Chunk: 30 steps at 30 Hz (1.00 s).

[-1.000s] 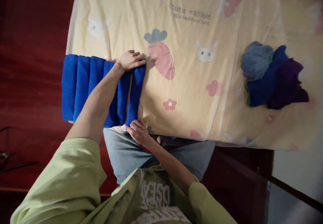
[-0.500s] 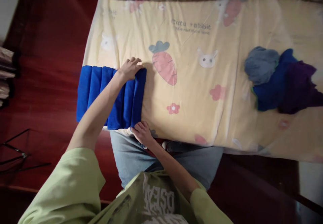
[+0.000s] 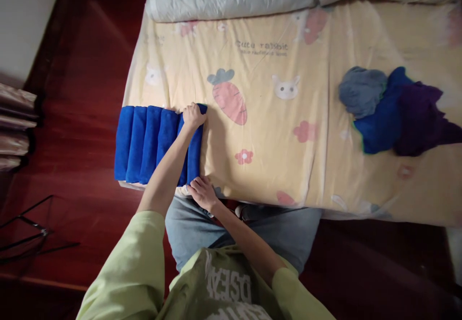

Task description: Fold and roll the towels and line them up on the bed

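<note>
Left hand [image 3: 193,115] grips the blue towel's [image 3: 195,149] far end, right hand [image 3: 202,192] pinches its near end at the bed's [image 3: 252,185] edge.

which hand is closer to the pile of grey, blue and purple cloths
Right. The right hand rests at the near end of the row of folded blue towels, the left hand at the far end; the pile lies well off rightward.

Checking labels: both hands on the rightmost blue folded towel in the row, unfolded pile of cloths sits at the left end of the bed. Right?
Not quite. The head view shows the pile of cloths at the bed's right end, not the left. Left hand and right hand do grip the rightmost blue towel.
</note>
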Each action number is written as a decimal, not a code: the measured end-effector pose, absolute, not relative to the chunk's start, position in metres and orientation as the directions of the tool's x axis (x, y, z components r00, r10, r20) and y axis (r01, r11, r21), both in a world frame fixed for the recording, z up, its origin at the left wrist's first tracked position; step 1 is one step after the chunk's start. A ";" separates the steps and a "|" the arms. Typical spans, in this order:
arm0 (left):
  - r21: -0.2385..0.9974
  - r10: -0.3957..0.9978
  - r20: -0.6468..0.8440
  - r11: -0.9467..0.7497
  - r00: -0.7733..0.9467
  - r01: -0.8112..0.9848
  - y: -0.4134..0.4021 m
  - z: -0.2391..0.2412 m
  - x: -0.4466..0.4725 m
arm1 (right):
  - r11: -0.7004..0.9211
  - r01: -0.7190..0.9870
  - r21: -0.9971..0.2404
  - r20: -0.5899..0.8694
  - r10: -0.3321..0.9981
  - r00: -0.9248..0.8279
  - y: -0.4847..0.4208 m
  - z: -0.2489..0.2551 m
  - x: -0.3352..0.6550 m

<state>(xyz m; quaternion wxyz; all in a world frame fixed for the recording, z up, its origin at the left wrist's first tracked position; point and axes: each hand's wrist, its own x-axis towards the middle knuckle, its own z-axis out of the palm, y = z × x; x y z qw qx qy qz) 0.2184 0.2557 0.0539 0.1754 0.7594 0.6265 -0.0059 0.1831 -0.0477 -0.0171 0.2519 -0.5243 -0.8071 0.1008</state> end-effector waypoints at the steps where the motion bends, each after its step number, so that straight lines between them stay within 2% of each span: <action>1: 0.277 0.952 -0.239 -0.122 0.192 0.953 0.258 0.056 0.217 | 0.427 0.796 -0.428 0.303 0.898 -0.318 -0.048 -0.017 0.183; 7: 0.406 0.927 -0.368 0.094 0.068 0.909 0.269 0.064 0.216 | 0.422 0.797 -0.432 0.346 0.894 -0.286 -0.051 -0.013 0.184; 11: 0.453 0.924 -0.382 0.153 0.036 0.878 0.272 0.060 0.220 | 0.404 0.780 -0.478 0.340 0.904 -0.260 -0.049 -0.011 0.186; 21: 0.358 0.965 -0.071 -0.211 0.252 0.910 0.284 0.034 0.212 | 0.373 0.774 -0.512 0.272 0.925 -0.265 -0.043 -0.002 0.191; 27: 0.373 0.954 -0.051 -0.255 0.294 0.892 0.273 0.074 0.203 | 0.355 0.771 -0.528 0.249 0.933 -0.259 -0.045 0.006 0.191; 30: 0.384 0.922 0.076 -0.379 0.380 0.842 0.238 0.091 0.200 | 0.408 0.725 -0.556 0.320 0.909 -0.266 -0.056 0.013 0.197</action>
